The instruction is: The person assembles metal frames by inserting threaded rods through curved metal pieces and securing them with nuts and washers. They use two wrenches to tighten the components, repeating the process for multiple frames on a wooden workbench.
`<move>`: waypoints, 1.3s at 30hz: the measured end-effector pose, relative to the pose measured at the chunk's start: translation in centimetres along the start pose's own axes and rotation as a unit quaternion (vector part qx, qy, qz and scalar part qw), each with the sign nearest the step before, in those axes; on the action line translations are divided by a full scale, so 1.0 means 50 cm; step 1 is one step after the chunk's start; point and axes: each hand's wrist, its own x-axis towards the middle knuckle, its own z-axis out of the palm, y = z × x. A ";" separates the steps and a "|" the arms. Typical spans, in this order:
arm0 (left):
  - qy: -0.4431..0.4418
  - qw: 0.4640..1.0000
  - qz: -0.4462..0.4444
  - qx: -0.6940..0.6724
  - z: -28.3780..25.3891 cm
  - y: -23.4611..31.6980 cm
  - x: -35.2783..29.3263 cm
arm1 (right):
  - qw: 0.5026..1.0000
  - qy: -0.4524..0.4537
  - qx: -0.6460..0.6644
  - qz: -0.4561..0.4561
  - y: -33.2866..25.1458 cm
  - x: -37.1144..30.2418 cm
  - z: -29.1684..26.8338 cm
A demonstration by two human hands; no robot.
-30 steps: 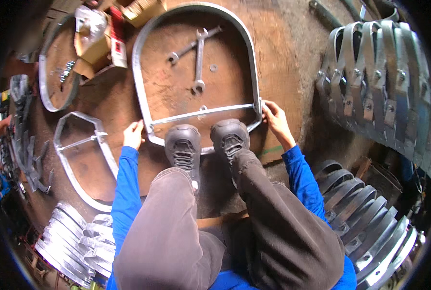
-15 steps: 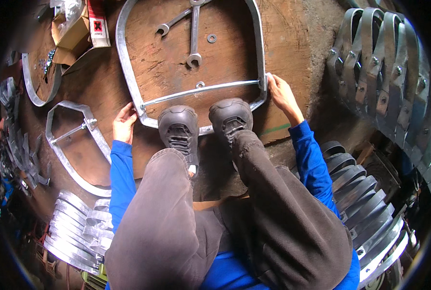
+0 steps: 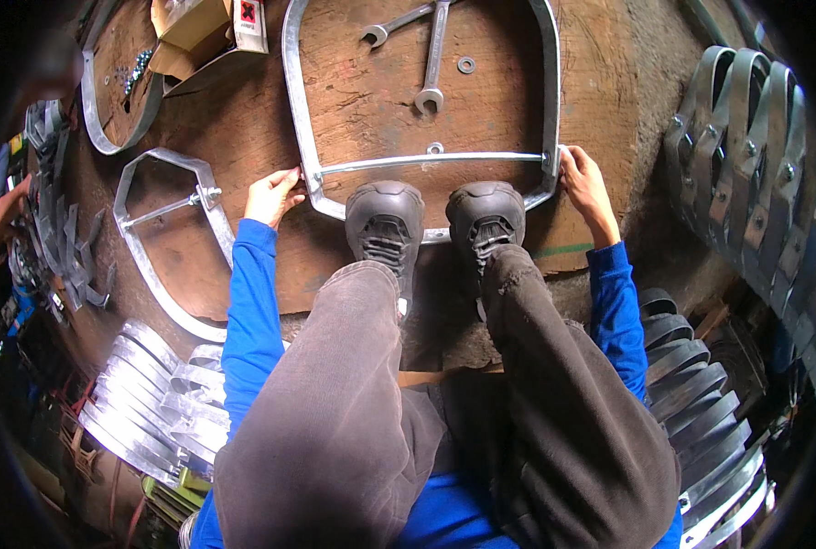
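A bent galvanized metal frame (image 3: 294,82) lies on a wooden board, with a thin metal rod (image 3: 426,160) spanning it near its closer end. My left hand (image 3: 273,196) is closed in a pinch against the frame's left outer side, right at the rod's end. On the opposite side, my right hand (image 3: 586,189) pinches at the rod's other end. Whatever small part sits between the fingertips is hidden on both sides. My two shoes (image 3: 385,229) stand at the frame's near bar. Inside the frame are two open-end wrenches (image 3: 433,59) and two washers (image 3: 466,65).
A smaller frame with a crossbar (image 3: 142,265) lies to the left. Beyond it are another curved strip (image 3: 92,101), several small bolts (image 3: 137,71) and an open carton (image 3: 197,41). Stacked metal bands stand at right (image 3: 746,156), lower right (image 3: 691,384) and lower left (image 3: 138,393).
The whole scene has shifted rightward and slightly up in view. Both hands stay at the rod's ends; my left fingers now sit higher against the frame's side, by the rod end.
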 end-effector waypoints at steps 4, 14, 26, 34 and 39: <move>0.027 0.999 -0.037 -0.021 0.030 0.026 -0.004 | 0.998 0.011 -0.067 0.013 -0.022 -0.009 -0.004; -0.014 0.998 0.042 0.033 -0.023 -0.031 0.018 | 0.998 0.003 -0.012 -0.061 0.017 -0.027 0.002; 0.045 0.977 -0.141 0.153 0.037 0.015 0.002 | 0.973 0.139 -0.150 -0.112 -0.019 -0.056 0.047; -0.032 0.994 -0.101 -0.004 0.005 -0.042 0.020 | 0.974 0.122 -0.154 -0.115 -0.015 -0.054 0.037; -0.053 0.988 -0.011 0.147 -0.001 -0.023 0.021 | 0.976 0.076 -0.172 -0.107 -0.013 -0.035 0.010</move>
